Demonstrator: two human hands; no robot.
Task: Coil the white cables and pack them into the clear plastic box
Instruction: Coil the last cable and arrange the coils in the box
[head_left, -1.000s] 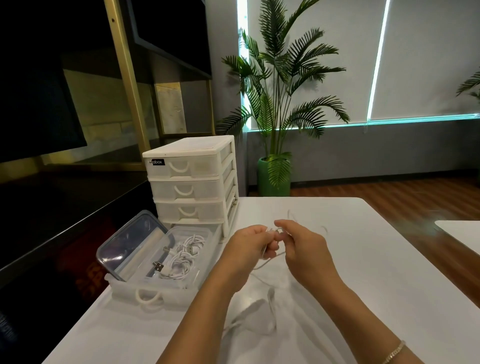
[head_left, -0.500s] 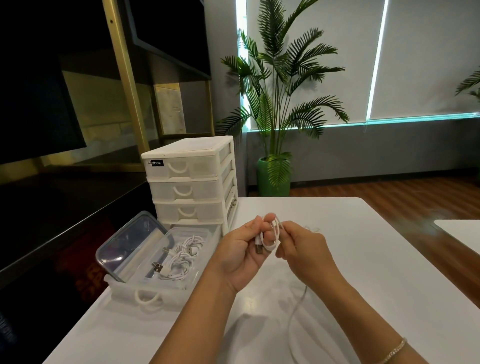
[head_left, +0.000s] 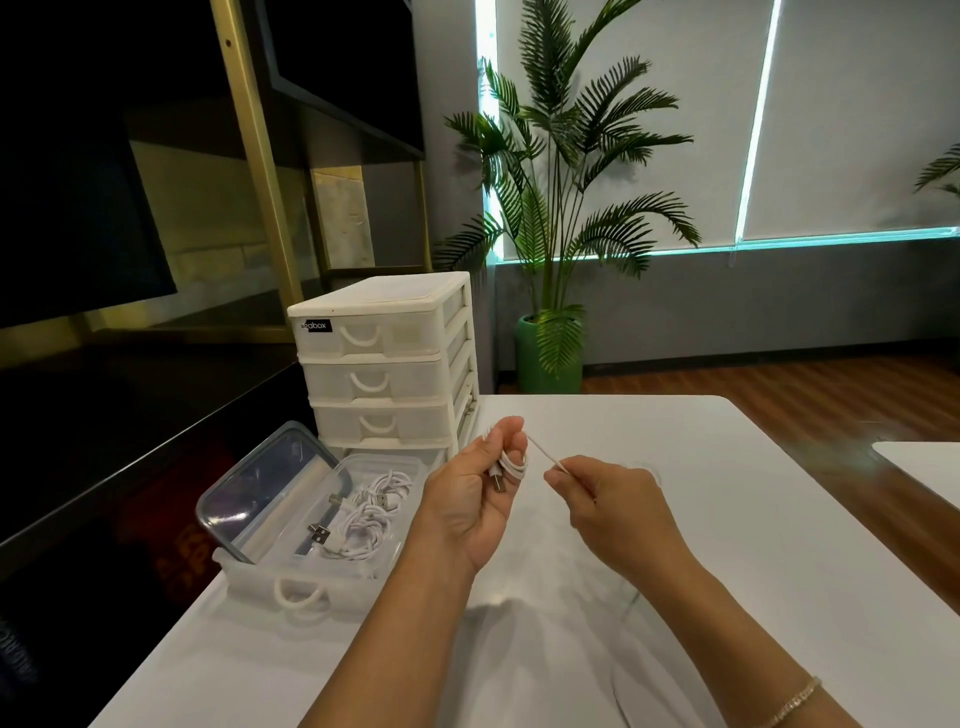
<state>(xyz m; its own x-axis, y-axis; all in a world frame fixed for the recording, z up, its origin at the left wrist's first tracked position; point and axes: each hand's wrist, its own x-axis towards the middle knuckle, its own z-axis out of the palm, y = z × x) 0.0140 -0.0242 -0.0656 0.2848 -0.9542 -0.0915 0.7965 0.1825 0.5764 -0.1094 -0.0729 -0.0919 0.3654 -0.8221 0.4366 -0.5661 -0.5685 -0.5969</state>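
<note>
My left hand (head_left: 475, 501) grips a small coil of white cable (head_left: 511, 464) between thumb and fingers, its metal plug hanging below. A taut strand runs right from the coil to my right hand (head_left: 618, 506), which pinches it; the loose tail drops below that hand toward the table. The clear plastic box (head_left: 291, 519) stands open at the left on a pulled-out drawer, its lid leaning up behind it. Inside lie coiled white cables (head_left: 366, 512) with USB plugs.
A white drawer tower (head_left: 384, 358) stands behind the box at the table's left edge. The white table (head_left: 727, 519) stretches right and toward me. A second white table corner (head_left: 924, 467) shows at far right. A potted palm (head_left: 550, 358) stands on the floor beyond.
My hands were together at the coil; now the right hand has pulled away to the right, stretching a strand of cable taut. The left hand keeps the coil.
</note>
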